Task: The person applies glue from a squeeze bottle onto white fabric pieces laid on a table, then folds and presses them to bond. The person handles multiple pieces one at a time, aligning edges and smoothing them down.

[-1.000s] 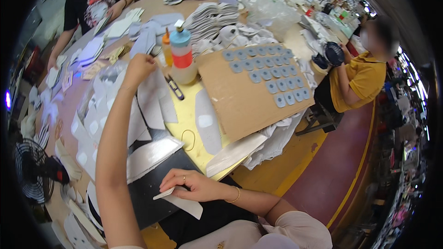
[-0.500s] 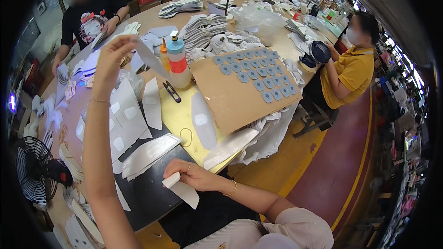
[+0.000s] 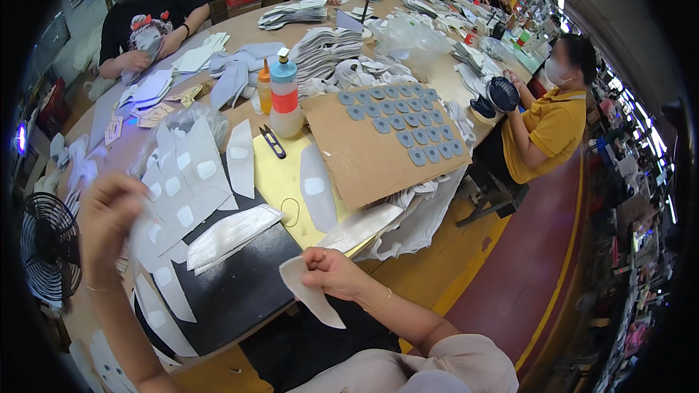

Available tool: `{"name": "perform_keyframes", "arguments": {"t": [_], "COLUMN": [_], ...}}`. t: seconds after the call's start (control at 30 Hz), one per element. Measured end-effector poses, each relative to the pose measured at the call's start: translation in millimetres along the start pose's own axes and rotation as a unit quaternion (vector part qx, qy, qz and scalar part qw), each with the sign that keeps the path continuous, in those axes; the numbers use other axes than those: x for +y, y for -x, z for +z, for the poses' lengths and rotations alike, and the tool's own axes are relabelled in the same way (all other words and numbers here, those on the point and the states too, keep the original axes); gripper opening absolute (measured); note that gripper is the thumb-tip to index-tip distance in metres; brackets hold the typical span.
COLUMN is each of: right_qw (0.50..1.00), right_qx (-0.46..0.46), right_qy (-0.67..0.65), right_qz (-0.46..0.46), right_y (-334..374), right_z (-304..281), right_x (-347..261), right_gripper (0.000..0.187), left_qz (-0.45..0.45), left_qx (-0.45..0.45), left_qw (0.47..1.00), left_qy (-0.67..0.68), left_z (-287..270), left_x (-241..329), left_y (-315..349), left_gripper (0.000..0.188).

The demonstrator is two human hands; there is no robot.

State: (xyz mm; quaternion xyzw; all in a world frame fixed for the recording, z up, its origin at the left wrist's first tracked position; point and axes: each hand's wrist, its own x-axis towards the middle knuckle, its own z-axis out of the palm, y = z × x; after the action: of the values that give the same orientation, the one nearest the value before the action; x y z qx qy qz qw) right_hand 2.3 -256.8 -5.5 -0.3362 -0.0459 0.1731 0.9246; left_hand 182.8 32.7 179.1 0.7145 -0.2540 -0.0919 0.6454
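Observation:
In my right hand (image 3: 331,273), fingers closed, is a pale, curved, flat cut piece (image 3: 306,287), its lower end hanging past the table's near edge. My left hand (image 3: 113,211) is raised over the left of the table, blurred by motion. Its fingers look pinched together on a thin pale strip (image 3: 140,229), also smeared. Beneath and beside that hand lie grey cut pieces (image 3: 171,182) with white patches. Between my hands a stack of shiny white pieces (image 3: 231,236) rests on a black board (image 3: 244,295).
A yellow sheet (image 3: 280,185) carries thread snips (image 3: 272,142) and one patched grey piece (image 3: 317,185). Beyond stand a glue bottle (image 3: 285,102) and an orange bottle (image 3: 264,87). Cardboard (image 3: 349,167) holds rows of grey tabs. A fan (image 3: 49,247) is at left; co-workers sit around the table.
My left hand has swung down and left from above the bottles, the strip with it. My right hand has moved slightly right and turned its piece, which appeared folded over before.

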Motion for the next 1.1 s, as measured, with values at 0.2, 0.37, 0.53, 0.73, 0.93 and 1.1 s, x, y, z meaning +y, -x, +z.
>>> {"name": "perform_keyframes", "arguments": {"t": [0.2,0.37,0.53,0.73,0.93,1.1], "right_qw": [0.996,0.956,0.954,0.975,0.915,0.835], "right_qx": [-0.034,-0.063,0.026,0.0,-0.028,0.054], "right_qy": [0.057,0.278,0.296,0.216,0.401,0.535], "right_qz": [-0.053,-0.067,0.037,0.052,0.02,0.114], "right_y": [22,18,19,4,-6,9], "right_z": [3,18,28,34,58,69], "right_x": [-13,-30,-34,-24,-31,-24], "right_gripper": [0.017,0.017,0.021,0.025,0.024,0.034], "left_qz": [-0.227,0.013,0.051,0.031,0.063,-0.016], "left_qx": [-0.316,-0.275,-0.099,-0.025,-0.006,0.094], "left_qw": [0.917,0.939,0.924,0.892,0.902,0.98], "left_qy": [-0.094,-0.208,-0.367,-0.45,-0.427,-0.176], "left_z": [103,140,130,135,132,113], "left_x": [-91,-106,-93,-113,-122,-81], "left_y": [25,33,88,140,152,167], "left_gripper": [0.018,0.022,0.041,0.05,0.046,0.047]}}
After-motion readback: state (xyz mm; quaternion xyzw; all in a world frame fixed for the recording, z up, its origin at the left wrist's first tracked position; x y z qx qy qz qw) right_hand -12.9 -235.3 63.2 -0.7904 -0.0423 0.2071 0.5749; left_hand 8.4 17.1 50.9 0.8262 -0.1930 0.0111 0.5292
